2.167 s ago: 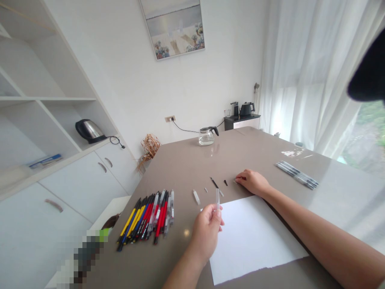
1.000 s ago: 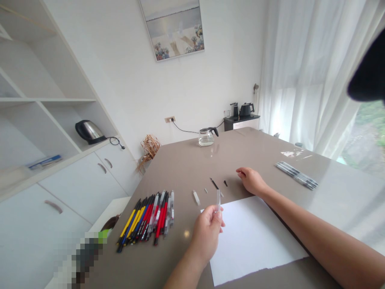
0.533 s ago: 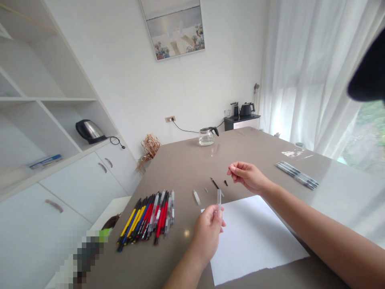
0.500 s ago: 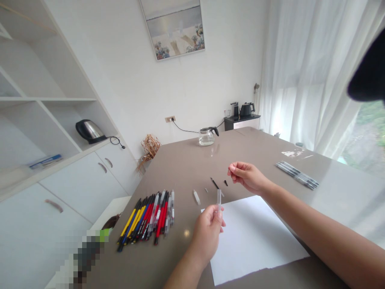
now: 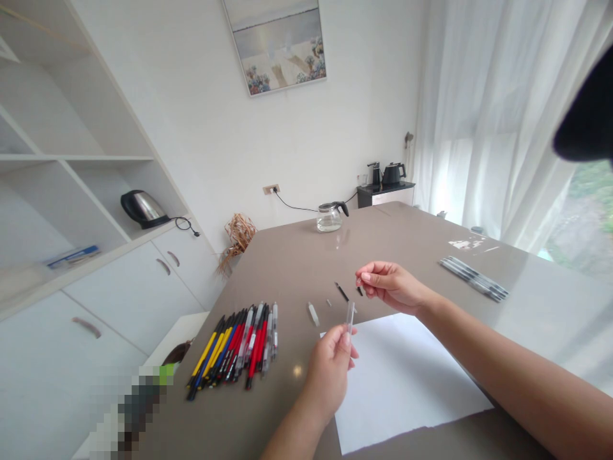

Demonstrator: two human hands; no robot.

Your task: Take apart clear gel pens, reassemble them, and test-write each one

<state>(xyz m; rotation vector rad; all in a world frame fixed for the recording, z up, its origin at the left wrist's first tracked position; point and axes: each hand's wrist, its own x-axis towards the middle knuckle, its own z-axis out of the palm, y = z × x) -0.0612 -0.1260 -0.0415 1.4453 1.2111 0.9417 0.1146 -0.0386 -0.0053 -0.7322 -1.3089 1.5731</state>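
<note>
My left hand (image 5: 332, 358) is closed around a clear pen barrel (image 5: 350, 314), which points up from the fingers above the left edge of a white paper sheet (image 5: 412, 383). My right hand (image 5: 387, 281) hovers just beyond the sheet with thumb and fingers pinched; anything between them is too small to name. On the table behind the barrel lie a dark pen refill (image 5: 341, 291), a short black piece (image 5: 359, 291) partly behind the right fingers, a tiny pale piece (image 5: 328, 303) and a translucent whitish pen part (image 5: 313, 314).
Many yellow, blue, red and clear pens (image 5: 234, 345) lie in a row at the left. Several clear pens (image 5: 474, 278) lie together at the right, near white scraps (image 5: 465, 243). A glass pot (image 5: 329, 218) stands on the far part of the brown table (image 5: 287, 255).
My right hand has moved a little left and down, closer to the barrel, partly covering the short black piece. The barrel in my left hand has tilted slightly to the right.
</note>
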